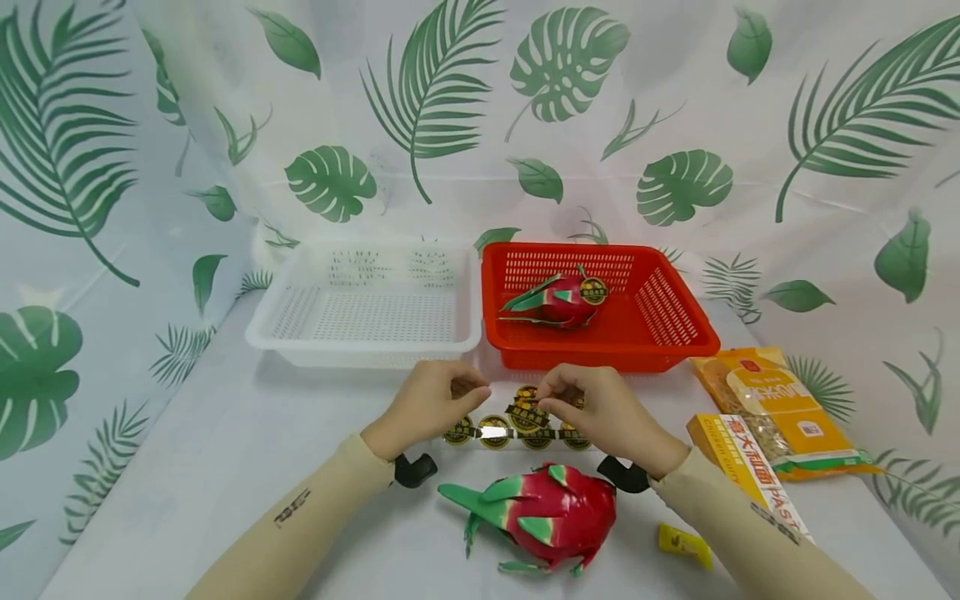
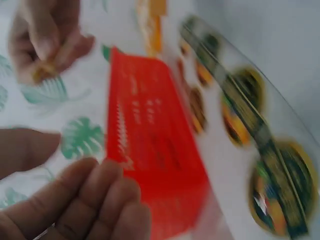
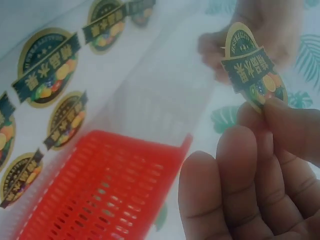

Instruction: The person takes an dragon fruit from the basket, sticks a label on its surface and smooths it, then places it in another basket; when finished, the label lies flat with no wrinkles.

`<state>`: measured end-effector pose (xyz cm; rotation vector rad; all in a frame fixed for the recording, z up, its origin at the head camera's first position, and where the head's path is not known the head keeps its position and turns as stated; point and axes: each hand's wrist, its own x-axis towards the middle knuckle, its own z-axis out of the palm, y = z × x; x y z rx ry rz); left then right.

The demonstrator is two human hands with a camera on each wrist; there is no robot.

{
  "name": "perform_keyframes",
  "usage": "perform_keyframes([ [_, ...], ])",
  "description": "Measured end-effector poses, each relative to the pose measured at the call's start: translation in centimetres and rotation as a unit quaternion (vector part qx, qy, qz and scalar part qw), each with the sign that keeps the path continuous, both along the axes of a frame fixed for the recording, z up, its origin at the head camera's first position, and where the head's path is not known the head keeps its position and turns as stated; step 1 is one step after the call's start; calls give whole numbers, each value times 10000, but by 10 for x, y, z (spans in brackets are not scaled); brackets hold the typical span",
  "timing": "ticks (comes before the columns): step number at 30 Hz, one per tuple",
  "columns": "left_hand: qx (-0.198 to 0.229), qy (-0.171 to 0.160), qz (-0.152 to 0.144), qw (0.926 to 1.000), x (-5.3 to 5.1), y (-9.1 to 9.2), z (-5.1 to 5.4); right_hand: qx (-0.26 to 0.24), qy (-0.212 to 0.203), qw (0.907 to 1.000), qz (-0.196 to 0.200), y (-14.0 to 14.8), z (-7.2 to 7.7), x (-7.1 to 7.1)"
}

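My right hand [image 1: 603, 408] pinches a round black-and-gold fruit sticker [image 3: 250, 67] between thumb and forefinger, over the sticker sheet. My left hand [image 1: 435, 404] hovers at the sheet's left side; in the left wrist view its thumb and bent fingers [image 2: 95, 195] stand apart with nothing between them. On the table below lies the clear sheet of stickers [image 1: 495, 432], partly hidden by both hands. Nearer to me, a red dragon fruit [image 1: 558, 508] with green-tipped scales rests on its side. Another dragon fruit [image 1: 558, 302], bearing a round sticker, lies in the red basket [image 1: 637, 342].
A white basket [image 1: 363, 346] stands left of the red one. To the right are an orange-yellow food bag [image 1: 795, 417], a pasta box [image 1: 738, 467] partly behind my right forearm, and a small yellow packet [image 1: 685, 544]. Leaf-printed cloth [image 1: 465, 167] hangs behind.
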<state>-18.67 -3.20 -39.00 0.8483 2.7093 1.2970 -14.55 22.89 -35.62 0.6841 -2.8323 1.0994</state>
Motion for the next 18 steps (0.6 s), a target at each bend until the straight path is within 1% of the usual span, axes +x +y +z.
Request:
perform_keyframes([
  [3, 261, -176, -429, 9986, 10, 7, 11, -26, 98, 9999, 81, 0, 3, 3],
  [6, 424, -266, -701, 9963, 18, 14, 20, -39, 179, 9997, 160, 1, 7, 7],
  [9, 520, -243, -800, 9951, 24, 18, 25, -49, 202, 9995, 258, 2, 10, 11],
  [13, 604, -123, -896, 9941, 30, 21, 29, -83, 216, 9991, 365, 5, 13, 19],
  [15, 654, -98, -1020, 9926, 33, 22, 30, -113, 218, 9990, 363, 6, 15, 24],
  [18, 749, -162, -1271, 9889, 38, 24, 32, -157, 238, 9991, 328, 9, 16, 32],
])
